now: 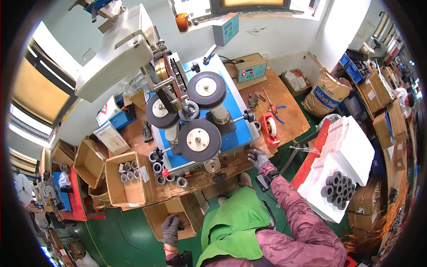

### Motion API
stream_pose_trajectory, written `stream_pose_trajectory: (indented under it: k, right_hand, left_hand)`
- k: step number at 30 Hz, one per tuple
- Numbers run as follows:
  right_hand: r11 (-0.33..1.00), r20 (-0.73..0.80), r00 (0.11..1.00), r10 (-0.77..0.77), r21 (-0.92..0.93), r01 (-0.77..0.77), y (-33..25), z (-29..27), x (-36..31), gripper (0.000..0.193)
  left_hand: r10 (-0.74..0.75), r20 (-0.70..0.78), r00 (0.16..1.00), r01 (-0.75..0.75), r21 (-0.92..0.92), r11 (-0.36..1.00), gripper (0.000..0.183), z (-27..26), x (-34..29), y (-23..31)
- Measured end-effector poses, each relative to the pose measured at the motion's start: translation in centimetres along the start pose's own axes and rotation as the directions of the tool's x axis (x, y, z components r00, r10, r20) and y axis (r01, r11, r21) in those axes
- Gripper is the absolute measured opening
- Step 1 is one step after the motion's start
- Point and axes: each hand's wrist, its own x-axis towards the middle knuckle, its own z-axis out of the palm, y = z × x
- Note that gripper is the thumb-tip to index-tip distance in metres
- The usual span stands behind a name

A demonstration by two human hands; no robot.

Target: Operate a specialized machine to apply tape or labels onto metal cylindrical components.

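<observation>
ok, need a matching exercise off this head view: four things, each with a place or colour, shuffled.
Things
1. left hand
2. right hand
3. tape dispenser
4. apron

Place or colour
A. green
B. near the table edge
C. red
D. by the open carton below

Pairs: 1-D, 2-B, 3-C, 4-A
</observation>
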Motion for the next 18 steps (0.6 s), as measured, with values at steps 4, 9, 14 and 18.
stream_pose_trajectory:
  k: [4,9,14,18]
  right_hand:
    - [0.999,-0.106,0.994,0.016,-0.033,-0.02,-0.3,0.6,0.4,0.029]
    - [0.999,-0.079,0.996,0.038,-0.01,-0.038,0.2,-0.1,0.5,0.027]
    - [0.995,-0.075,0.995,0.065,0.077,-0.06,-0.2,-0.4,1.1,0.021]
    - [0.987,-0.016,0.994,0.104,0.122,-0.101,-0.6,-0.1,1.8,0.013]
  left_hand:
    - [0.003,0.047,0.999,-0.009,0.117,0.993,0.024,1.5,2.2,-1.8]
    - [-0.088,0.174,0.981,0.062,0.151,0.987,0.024,4.6,2.5,-2.0]
    - [-0.158,0.27,0.95,0.082,0.272,0.959,0.028,7.6,4.2,-1.7]
    - [-0.17,0.277,0.946,0.085,0.293,0.952,0.029,10.1,4.8,-1.3]
